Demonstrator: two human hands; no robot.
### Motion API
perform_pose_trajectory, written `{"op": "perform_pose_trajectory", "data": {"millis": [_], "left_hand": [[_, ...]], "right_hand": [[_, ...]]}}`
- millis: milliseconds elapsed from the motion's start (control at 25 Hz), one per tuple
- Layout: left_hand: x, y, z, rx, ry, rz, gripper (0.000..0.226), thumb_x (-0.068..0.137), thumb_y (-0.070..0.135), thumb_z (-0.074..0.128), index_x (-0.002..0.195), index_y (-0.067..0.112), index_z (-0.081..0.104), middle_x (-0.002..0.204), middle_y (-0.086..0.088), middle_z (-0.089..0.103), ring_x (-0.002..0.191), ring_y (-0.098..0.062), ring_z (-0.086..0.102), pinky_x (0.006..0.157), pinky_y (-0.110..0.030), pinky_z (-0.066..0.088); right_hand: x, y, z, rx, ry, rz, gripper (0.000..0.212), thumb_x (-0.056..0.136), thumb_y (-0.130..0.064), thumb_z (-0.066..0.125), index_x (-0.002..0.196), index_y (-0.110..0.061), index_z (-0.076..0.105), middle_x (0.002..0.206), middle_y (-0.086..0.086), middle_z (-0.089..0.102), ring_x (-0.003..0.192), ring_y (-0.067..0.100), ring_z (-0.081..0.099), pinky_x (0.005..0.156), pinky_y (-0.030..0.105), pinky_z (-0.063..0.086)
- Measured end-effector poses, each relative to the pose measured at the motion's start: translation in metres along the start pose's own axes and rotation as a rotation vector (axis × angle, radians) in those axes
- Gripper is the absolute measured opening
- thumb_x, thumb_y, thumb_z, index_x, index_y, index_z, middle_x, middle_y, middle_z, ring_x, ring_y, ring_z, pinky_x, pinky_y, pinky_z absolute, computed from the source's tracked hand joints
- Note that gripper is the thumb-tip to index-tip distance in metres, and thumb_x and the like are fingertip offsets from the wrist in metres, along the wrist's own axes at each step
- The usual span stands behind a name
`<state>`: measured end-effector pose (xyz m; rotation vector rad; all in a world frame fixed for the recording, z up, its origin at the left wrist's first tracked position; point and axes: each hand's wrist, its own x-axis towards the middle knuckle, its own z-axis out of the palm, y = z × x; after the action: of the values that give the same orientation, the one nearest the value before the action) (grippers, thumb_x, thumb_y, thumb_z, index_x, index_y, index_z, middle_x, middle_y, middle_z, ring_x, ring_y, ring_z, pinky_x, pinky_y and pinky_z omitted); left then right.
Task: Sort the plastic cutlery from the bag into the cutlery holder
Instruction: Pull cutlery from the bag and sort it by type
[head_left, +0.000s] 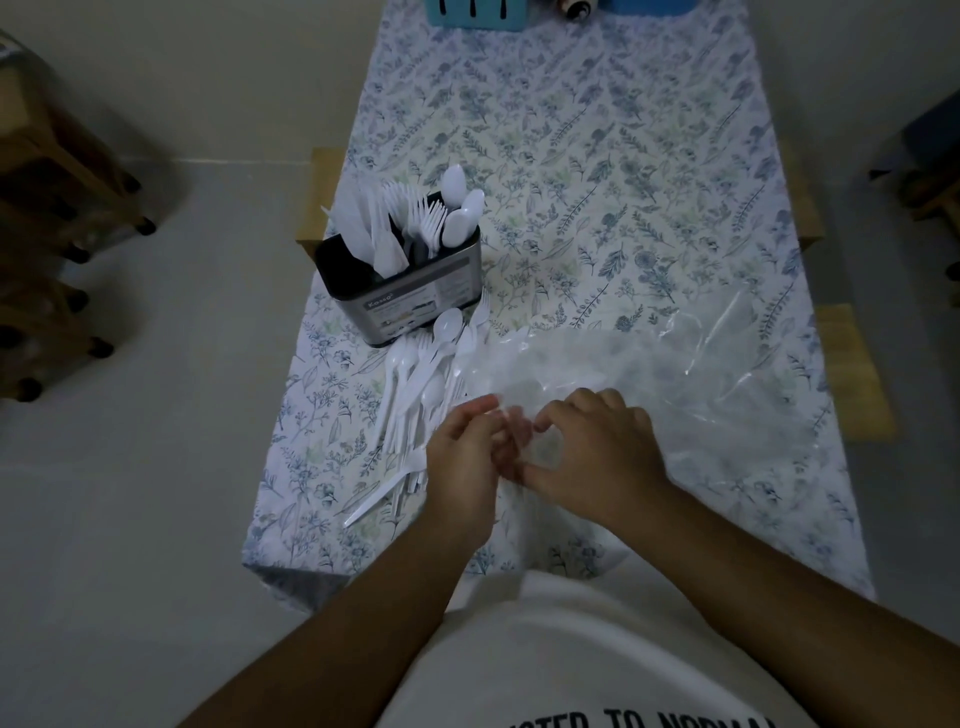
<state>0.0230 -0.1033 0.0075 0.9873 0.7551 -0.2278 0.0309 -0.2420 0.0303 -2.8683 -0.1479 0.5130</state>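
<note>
A person in a white shirt is standing at the near end of a long tabletop that is wearing a leaf-printed cloth. Both hands are meeting at the near edge of a clear plastic bag, which is lying crumpled and spread toward the right side of the cloth. The left hand is curling its fingers around the gathered plastic at the bag's left end, and the right hand is pinching the same film between its thumb and bent fingers, so both are grasping the bag. Just left of the hands, a loose pile of white plastic cutlery is lying flat on the cloth, spoons and forks mixed together, with some handles reaching toward the near edge and passing under the left hand. Beyond the pile and touching its far end, the cutlery holder is standing upright near the left edge, a dark box with a printed label on its near face. Inside it, knives are sitting in the left compartment, forks in the middle and spoons on the right, all with handles down. At the far end, a blue slotted container is showing only partly. Wooden furniture is standing on the floor to the left.
</note>
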Motion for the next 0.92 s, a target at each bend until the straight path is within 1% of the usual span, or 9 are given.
{"op": "perform_pose_trajectory", "data": {"millis": [80,120,160,280,360,480,680,800,920], "left_hand": [[0.000,0.000,-0.002,-0.021,-0.081,-0.020,0.024,0.094,-0.011,0.048,0.107,-0.003,0.067,0.097,-0.024,0.074,0.086,-0.032,0.074,0.082,-0.041,0.060],[0.002,-0.001,-0.005,0.063,-0.097,0.014,0.025,0.094,-0.011,0.047,0.105,-0.002,0.068,0.100,-0.022,0.074,0.090,-0.032,0.074,0.083,-0.041,0.061],[0.005,-0.002,-0.008,0.260,-0.100,0.102,0.026,0.094,-0.009,0.049,0.107,0.001,0.069,0.103,-0.018,0.073,0.093,-0.031,0.073,0.081,-0.037,0.061],[0.021,-0.010,-0.020,1.190,-0.133,0.470,0.032,0.093,0.006,0.058,0.124,0.011,0.064,0.118,-0.005,0.064,0.100,-0.021,0.066,0.082,-0.029,0.057],[0.031,-0.017,-0.023,1.505,-0.186,0.556,0.035,0.091,0.017,0.062,0.126,0.009,0.059,0.118,-0.008,0.059,0.104,-0.024,0.059,0.088,-0.034,0.053],[0.039,-0.021,-0.016,1.672,-0.168,0.562,0.031,0.095,0.024,0.059,0.121,0.008,0.054,0.115,-0.012,0.057,0.104,-0.027,0.058,0.087,-0.037,0.053],[0.037,-0.020,-0.004,1.953,-0.206,0.560,0.028,0.100,0.020,0.051,0.124,0.007,0.050,0.120,-0.012,0.057,0.107,-0.027,0.061,0.086,-0.038,0.056],[0.041,-0.021,-0.002,1.959,-0.258,0.524,0.026,0.099,0.019,0.050,0.121,0.007,0.054,0.118,-0.012,0.060,0.105,-0.028,0.064,0.086,-0.038,0.056],[0.040,-0.019,-0.009,1.864,-0.240,0.497,0.025,0.099,0.016,0.053,0.121,0.005,0.056,0.117,-0.013,0.061,0.107,-0.028,0.064,0.090,-0.035,0.054]], "right_hand": [[0.004,0.004,0.003,0.017,-0.003,0.012,0.046,0.080,-0.065,0.060,0.115,-0.036,0.064,0.122,-0.008,0.060,0.118,0.021,0.050,0.094,0.041,0.041],[0.006,0.007,0.005,0.054,-0.001,0.009,0.037,0.084,-0.055,0.060,0.115,-0.034,0.065,0.122,-0.007,0.060,0.118,0.022,0.050,0.094,0.041,0.043],[0.007,0.011,0.006,0.117,0.008,0.013,0.030,0.088,-0.047,0.060,0.114,-0.032,0.066,0.122,-0.007,0.061,0.117,0.022,0.051,0.094,0.042,0.045],[0.007,0.020,0.009,0.351,0.045,0.070,0.018,0.093,-0.036,0.059,0.106,-0.029,0.069,0.115,-0.008,0.063,0.114,0.021,0.052,0.094,0.047,0.048],[0.006,0.024,0.010,0.441,0.083,0.074,0.014,0.092,-0.035,0.060,0.102,-0.031,0.069,0.110,-0.011,0.063,0.113,0.019,0.053,0.093,0.049,0.050],[0.005,0.026,0.013,0.474,0.123,0.068,0.014,0.091,-0.032,0.061,0.101,-0.031,0.071,0.110,-0.013,0.066,0.113,0.018,0.055,0.093,0.048,0.051],[0.001,0.027,0.014,0.473,0.127,0.061,0.020,0.089,-0.030,0.064,0.108,-0.028,0.072,0.116,-0.011,0.066,0.116,0.019,0.055,0.095,0.047,0.051],[0.002,0.027,0.014,0.462,0.127,0.064,0.022,0.089,-0.031,0.065,0.110,-0.028,0.071,0.119,-0.011,0.065,0.118,0.019,0.054,0.095,0.046,0.051],[0.004,0.029,0.015,0.449,0.140,0.053,0.029,0.088,-0.028,0.067,0.117,-0.026,0.069,0.126,-0.007,0.063,0.122,0.022,0.052,0.097,0.046,0.050]]}}
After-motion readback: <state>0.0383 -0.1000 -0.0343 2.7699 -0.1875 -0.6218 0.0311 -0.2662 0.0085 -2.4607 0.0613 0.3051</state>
